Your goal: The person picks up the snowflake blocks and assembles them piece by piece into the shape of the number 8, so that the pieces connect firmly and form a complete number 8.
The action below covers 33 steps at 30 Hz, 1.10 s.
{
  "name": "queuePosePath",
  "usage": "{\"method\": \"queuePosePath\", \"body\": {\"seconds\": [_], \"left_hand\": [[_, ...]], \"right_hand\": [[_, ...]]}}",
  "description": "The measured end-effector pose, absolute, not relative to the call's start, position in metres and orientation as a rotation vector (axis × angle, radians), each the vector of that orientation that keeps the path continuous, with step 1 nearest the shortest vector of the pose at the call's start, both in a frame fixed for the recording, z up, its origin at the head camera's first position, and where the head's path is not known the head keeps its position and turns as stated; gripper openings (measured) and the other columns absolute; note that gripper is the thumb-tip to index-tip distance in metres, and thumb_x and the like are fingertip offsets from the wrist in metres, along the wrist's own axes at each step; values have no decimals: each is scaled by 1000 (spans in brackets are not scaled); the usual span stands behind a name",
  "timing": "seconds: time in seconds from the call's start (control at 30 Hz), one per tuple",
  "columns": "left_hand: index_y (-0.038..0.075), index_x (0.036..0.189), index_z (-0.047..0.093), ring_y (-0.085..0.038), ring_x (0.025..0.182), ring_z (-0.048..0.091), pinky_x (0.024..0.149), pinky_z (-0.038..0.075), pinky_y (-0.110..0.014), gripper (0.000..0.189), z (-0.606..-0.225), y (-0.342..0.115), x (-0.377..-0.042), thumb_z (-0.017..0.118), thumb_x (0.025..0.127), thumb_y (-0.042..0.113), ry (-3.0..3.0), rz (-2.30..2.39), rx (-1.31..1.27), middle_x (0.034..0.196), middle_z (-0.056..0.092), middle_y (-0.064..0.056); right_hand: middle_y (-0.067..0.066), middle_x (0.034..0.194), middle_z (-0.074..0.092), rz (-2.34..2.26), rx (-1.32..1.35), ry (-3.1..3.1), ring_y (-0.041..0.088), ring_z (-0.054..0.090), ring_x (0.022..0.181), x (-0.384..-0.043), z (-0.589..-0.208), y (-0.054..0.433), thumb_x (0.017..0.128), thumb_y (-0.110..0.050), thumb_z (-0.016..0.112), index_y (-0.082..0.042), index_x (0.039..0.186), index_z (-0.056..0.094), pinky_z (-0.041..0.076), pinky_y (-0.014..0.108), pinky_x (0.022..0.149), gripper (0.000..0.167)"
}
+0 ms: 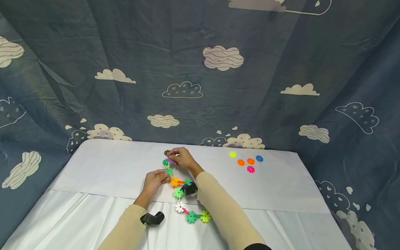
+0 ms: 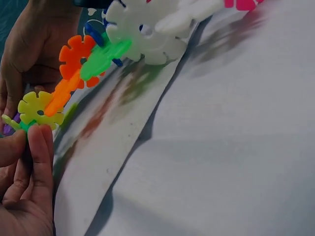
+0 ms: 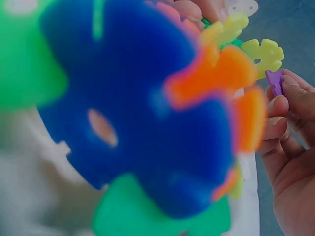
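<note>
A chain of notched plastic snowflake discs hangs between and below the two hands, joined slot to slot. My left hand (image 1: pixel 155 180) pinches a green disc (image 1: pixel 168 172) near the chain's upper end, between thumb and fingers. With thumb and fingertips, my right hand (image 1: pixel 183 159) pinches a purple disc (image 3: pixel 275 82), which meets a yellow disc (image 3: pixel 263 56) in the right wrist view. Farther down are an orange disc (image 1: pixel 175 181), a blue disc (image 3: pixel 133 73) large in the right wrist view, a white disc (image 1: pixel 180 207) and a lime disc (image 1: pixel 205 216) at the lower end.
Loose discs lie on the white-covered table (image 1: pixel 281 187) at the right: a yellow disc (image 1: pixel 232 154), orange discs (image 1: pixel 241 162), a blue disc (image 1: pixel 259 158) and a pink disc (image 1: pixel 250 169). A brown disc (image 1: pixel 167 152) shows just beyond my right fingertips. A cloud-patterned curtain (image 1: pixel 187 62) stands behind.
</note>
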<state>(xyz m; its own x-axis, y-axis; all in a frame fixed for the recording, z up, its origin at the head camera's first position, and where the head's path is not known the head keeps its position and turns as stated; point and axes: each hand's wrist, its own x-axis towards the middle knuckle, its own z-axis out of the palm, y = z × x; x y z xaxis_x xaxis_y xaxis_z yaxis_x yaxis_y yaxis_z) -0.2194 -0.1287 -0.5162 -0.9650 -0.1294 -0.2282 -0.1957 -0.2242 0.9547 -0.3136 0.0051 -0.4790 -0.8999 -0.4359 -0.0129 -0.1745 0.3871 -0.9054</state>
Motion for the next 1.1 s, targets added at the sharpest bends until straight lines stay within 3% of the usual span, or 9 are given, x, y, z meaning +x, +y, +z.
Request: {"method": "queuePosePath", "body": {"seconds": [0.17,0.53,0.6,0.8,1.1], "left_hand": [[-21,112,52,-8,65,65,67,57,-21,23,-513,-126,-219,54,93,-8,1879,2428,-443,77,66,-4],[-21,110,50,-10,65,67,68,57,-21,21,-512,-115,-212,54,93,-9,1809,2469,-487,76,62,-5],[-21,110,49,-11,65,66,69,57,-21,22,-512,-113,-211,55,92,-10,1794,2489,-512,77,61,-6],[-23,110,50,-10,64,64,68,56,-19,22,-511,-111,-208,54,92,-10,1803,2527,-574,78,60,-8],[-20,104,50,-11,62,65,68,56,-19,15,-512,-109,-208,53,92,-12,1763,2587,-601,80,56,-8]], "right_hand": [[12,78,66,-1489,-549,2386,7,45,46,-315,-475,3,91,-5,65,2,96,71,39,17,44,11],[12,115,68,-1227,-808,2464,5,47,60,-316,-465,3,91,-3,64,-1,96,75,40,14,52,13],[10,111,69,-1182,-847,2481,4,47,63,-316,-464,3,91,-4,64,-2,95,76,40,14,55,12],[5,79,67,-1213,-789,2477,6,46,56,-313,-465,5,91,-3,64,-1,95,75,39,15,52,12],[10,76,69,-1405,-643,2457,5,47,49,-306,-472,2,91,-2,64,1,96,75,39,14,46,12]]}}
